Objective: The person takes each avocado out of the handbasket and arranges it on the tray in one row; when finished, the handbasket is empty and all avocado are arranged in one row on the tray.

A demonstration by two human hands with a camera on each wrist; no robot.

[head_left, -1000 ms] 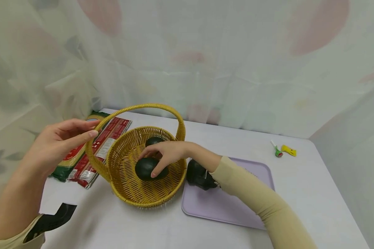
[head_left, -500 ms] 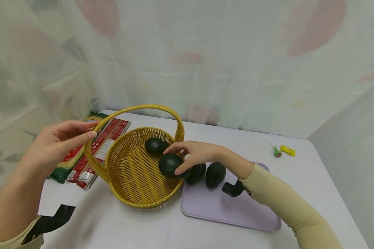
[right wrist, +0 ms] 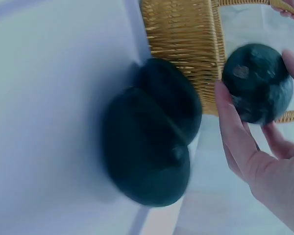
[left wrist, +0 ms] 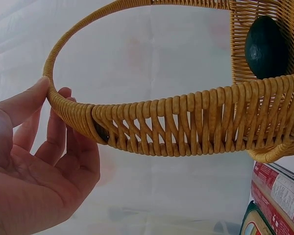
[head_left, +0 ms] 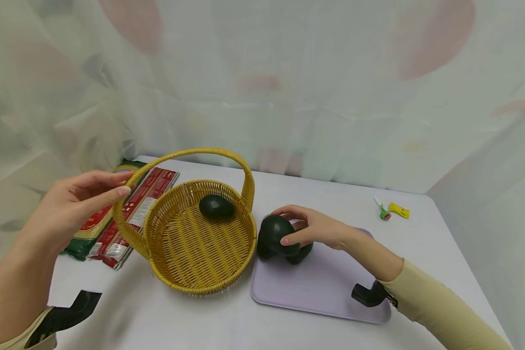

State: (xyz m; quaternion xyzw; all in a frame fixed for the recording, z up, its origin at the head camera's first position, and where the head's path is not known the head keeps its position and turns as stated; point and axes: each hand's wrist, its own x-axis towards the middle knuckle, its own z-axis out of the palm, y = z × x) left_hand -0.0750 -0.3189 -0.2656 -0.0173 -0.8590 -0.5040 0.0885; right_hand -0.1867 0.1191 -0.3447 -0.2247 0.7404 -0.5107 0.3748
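We see the right hand (head_left: 317, 231) curled round a dark green avocado (head_left: 274, 233), thumb on its near side and fingers over its far side, holding it just above the left far corner of a lilac tray (head_left: 315, 291) that lies on the white counter (head_left: 245, 325). In the right wrist view the same avocado (right wrist: 257, 83) sits between the thumb and the fingertips (right wrist: 235, 132), lifted clear of the fruit below it. Under and just beside the held one, two more avocados (head_left: 299, 253) lie on the tray touching each other, close against the right outer wall of a woven yellow basket (head_left: 192, 282). The basket stands on the counter just left of the tray, and one avocado in the basket (head_left: 216, 206) rests on its floor toward the far side. The left hand (head_left: 70, 209) is at the left end of the basket's arched handle (head_left: 192, 153): in the left wrist view the thumb and the fingertips (left wrist: 56, 122) touch the handle where it meets the rim, with the fingers fairly straight and the palm spread wide rather than wrapped round it. To the left of the basket, partly behind its rim, lie flat red and green packets (head_left: 127, 214) on the counter. At the far right of the counter, well apart from the tray, we see a small yellow wrapper (head_left: 398, 210) and a small green and red piece (head_left: 381, 209) just beside it. A pale patterned curtain (head_left: 288, 73) hangs behind the counter.
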